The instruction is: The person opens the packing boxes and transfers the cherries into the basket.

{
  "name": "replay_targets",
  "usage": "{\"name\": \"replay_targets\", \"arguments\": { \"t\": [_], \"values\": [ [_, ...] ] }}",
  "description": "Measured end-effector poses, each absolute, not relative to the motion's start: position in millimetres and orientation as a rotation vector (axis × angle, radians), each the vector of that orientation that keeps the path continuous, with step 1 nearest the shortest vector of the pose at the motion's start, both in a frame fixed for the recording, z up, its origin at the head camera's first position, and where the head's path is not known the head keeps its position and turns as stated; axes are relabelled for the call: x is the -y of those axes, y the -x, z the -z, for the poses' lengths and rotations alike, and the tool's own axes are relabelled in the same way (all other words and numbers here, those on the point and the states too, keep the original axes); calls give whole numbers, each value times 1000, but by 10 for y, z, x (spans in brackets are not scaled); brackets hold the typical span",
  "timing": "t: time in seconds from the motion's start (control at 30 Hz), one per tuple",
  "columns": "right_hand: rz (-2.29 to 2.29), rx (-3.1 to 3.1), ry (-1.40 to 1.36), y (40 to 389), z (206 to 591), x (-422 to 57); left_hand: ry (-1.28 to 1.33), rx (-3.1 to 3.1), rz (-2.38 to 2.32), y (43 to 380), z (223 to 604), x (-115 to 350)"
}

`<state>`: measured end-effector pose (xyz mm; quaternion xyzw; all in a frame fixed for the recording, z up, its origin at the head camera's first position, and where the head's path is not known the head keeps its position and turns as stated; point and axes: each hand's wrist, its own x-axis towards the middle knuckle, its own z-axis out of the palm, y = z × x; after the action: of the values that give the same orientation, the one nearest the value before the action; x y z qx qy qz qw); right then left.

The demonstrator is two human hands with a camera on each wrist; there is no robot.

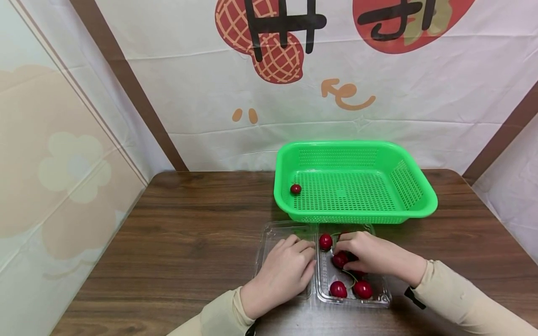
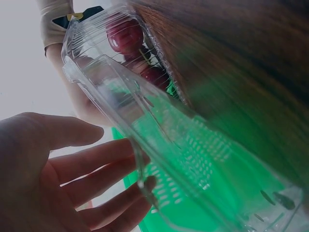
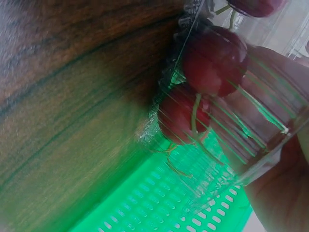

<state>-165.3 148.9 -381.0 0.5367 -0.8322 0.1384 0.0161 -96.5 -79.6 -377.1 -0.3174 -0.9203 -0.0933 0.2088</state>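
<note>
A clear plastic clamshell box (image 1: pixel 353 301) lies opened out on the table, with several red cherries (image 1: pixel 338 289) in its right half. My right hand (image 1: pixel 370 254) reaches into that half, fingers and thumb curled about a dark red cherry (image 1: pixel 339 260). Through the box's ridged wall, the right wrist view shows two cherries (image 3: pixel 215 63) with green stems beside the fingers. My left hand (image 1: pixel 286 268) rests over the clear lid (image 1: pixel 269 233) on the left, its fingers loosely bent. In the left wrist view its fingertips touch the lid's edge (image 2: pixel 140 169).
Just behind the box stands a green perforated basket (image 1: pixel 357 213), with one cherry (image 1: pixel 295 189) at its left side. The wooden table (image 1: pixel 189 233) extends to both sides. A printed white cloth (image 1: pixel 201 93) hangs along the table's back edge.
</note>
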Motion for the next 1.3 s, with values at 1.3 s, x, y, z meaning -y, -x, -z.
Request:
{"name": "replay_targets", "arguments": {
  "t": [1.3],
  "values": [
    [-485, 2522, -1639, 1658, 3621, -1539, 872, 2565, 257, 961, 3768, 793]
  ]
}}
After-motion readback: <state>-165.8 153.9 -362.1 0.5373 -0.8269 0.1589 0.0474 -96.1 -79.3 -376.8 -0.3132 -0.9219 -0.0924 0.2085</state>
